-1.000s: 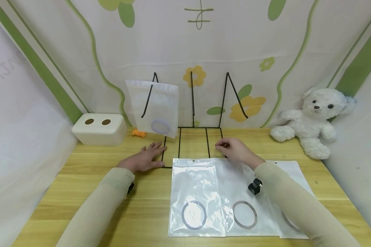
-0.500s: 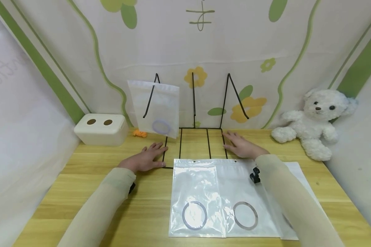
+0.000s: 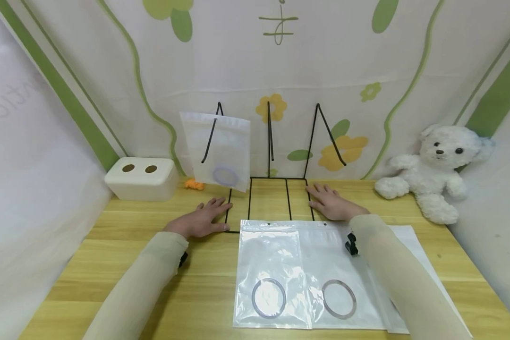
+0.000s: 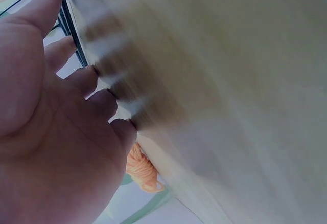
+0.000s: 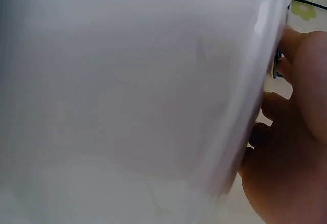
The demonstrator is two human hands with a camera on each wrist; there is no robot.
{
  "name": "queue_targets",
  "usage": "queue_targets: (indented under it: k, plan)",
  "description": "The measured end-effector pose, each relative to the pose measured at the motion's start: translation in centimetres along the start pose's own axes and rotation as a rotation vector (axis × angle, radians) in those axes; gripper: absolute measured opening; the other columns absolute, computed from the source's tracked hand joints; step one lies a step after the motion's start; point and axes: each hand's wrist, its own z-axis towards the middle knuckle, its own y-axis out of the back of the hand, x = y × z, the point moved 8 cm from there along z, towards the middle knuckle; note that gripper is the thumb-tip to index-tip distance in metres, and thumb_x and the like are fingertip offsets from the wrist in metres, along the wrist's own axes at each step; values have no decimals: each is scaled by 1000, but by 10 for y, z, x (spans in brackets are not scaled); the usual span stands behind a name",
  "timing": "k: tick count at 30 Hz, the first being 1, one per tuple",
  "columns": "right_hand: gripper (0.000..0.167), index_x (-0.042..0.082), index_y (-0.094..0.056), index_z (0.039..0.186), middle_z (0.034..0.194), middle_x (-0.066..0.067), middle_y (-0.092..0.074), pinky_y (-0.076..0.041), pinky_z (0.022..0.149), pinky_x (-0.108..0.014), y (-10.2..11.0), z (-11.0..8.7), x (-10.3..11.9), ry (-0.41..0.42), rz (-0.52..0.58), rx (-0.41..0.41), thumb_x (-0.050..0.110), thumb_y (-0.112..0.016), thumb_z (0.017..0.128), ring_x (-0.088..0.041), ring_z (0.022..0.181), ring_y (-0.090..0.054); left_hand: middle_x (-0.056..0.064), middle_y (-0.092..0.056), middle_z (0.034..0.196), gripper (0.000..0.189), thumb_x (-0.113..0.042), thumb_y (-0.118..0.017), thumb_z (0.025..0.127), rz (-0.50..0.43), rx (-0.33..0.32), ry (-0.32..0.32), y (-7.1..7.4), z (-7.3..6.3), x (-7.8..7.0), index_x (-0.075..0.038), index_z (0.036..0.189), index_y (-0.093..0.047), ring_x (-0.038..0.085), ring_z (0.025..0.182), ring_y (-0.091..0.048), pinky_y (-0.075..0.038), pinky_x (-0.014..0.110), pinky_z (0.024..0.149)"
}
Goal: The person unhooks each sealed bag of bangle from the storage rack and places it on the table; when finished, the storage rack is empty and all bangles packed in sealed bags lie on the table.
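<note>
A black wire rack [image 3: 289, 200] stands at the back of the table, with hooks rising from it. On its left hook hangs a white zip bag [image 3: 206, 146] that shows a pale ring. My left hand [image 3: 200, 219] rests on the wood, fingers spread, at the rack base's left edge. My right hand [image 3: 333, 204] lies with fingers extended at the base's right edge. Neither holds anything. In front lie overlapping clear-and-white zip bags: a left bag [image 3: 267, 255] with a ring, a middle bag [image 3: 329, 264] with a brownish ring, and a right bag [image 3: 403, 236] partly under my right sleeve.
A white box [image 3: 142, 182] with two round holes sits at the back left, beside a small orange yarn bundle [image 3: 194, 184]. A white teddy bear [image 3: 433, 165] sits at the back right. Printed cloth walls surround the wooden table [image 3: 123, 264].
My right hand's fingers were curled near the rack's right edge; they have straightened, and the hand has moved slightly right. My left hand stays in place. The view has shifted a little.
</note>
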Motion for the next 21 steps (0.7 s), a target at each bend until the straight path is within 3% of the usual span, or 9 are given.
queue_targets:
  k: [4,9,14,21]
  plan:
    - [72,11,-19,174,177,-35,-2,3,126,-80,1,-1,-3,15,33,-3,49,-40,117,-65,160,6,20,-8,182,77,-43,-58,112,12,4,2,1,0,-2,-13,174,-24,47,169,-1,-1,69,134]
    - [68,9,-17,174,178,-32,-3,1,129,-77,3,0,3,-25,-4,17,39,-41,118,-62,162,3,19,-9,182,78,-45,-60,111,-6,-14,13,5,-3,1,-15,174,-24,48,168,-7,-8,70,133]
    - [67,9,-16,174,178,-31,-5,-4,130,-76,4,2,5,-41,-36,28,37,-41,119,-61,162,1,15,-19,181,77,-43,-62,111,-61,-99,27,17,-11,7,-16,173,-26,47,165,-24,-23,67,132]
    - [67,10,-15,174,179,-30,-2,-1,131,-74,4,0,4,-59,-5,50,37,-41,119,-59,163,4,13,-43,172,72,-47,-61,110,-76,-215,52,41,-19,6,-18,171,-35,42,159,-41,-32,65,129]
